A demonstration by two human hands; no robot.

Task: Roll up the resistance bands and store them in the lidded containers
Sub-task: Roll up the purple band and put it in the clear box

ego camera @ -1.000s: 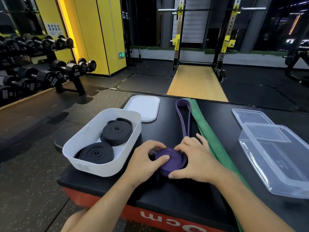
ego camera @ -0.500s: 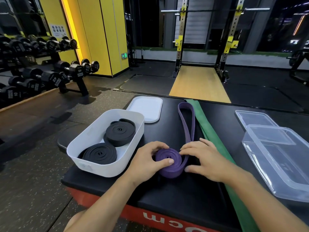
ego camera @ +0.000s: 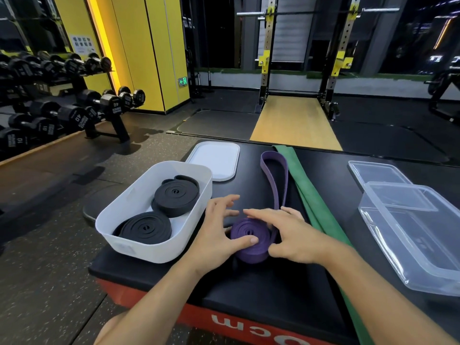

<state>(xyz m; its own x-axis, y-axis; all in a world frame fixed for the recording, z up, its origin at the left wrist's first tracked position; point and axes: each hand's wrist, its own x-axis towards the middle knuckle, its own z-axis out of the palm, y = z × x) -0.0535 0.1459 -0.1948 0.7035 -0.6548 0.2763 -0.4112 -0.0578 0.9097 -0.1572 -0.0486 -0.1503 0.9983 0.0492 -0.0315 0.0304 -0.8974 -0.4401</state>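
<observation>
A person's left hand (ego camera: 214,235) presses its thumb on the coiled purple band (ego camera: 242,231), fingers (ego camera: 224,202) spread. The right hand (ego camera: 291,235) lays straight fingers across it.

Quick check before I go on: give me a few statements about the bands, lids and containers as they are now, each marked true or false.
1. Two rolled black bands lie in the white container. True.
2. The left hand and the right hand both touch the rolled part of the purple band. True.
3. The purple band is fully rolled. False: a long loop of it lies unrolled on the platform.
4. The green band sits in the clear container. False: the green band lies flat and unrolled beside the purple band, and the clear container holds no band.
5. The white lid covers the white container. False: the white lid lies on the platform behind it.
</observation>
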